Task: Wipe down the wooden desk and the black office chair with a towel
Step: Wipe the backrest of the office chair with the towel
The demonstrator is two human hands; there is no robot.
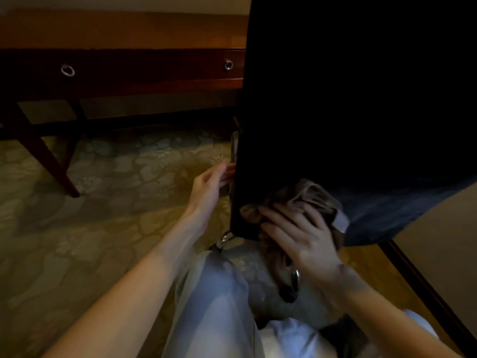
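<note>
Nearest me I see a knee in pale trousers [214, 293] above the patterned carpet [90, 177]. At upper left stands the wooden desk [116, 34], its surface bare. The left hand [211, 184] has its fingers released, tips touching the left edge of the black office chair [348, 99]. The right hand [296, 228] has its fingers spread, pressing the bunched towel [312, 195] against the chair's lower back.

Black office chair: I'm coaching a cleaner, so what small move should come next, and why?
Probably slide the right hand with the crumpled brownish towel upward along the black office chair back: the towel is pressed at its lower corner, and the left hand touches the side edge.
</note>
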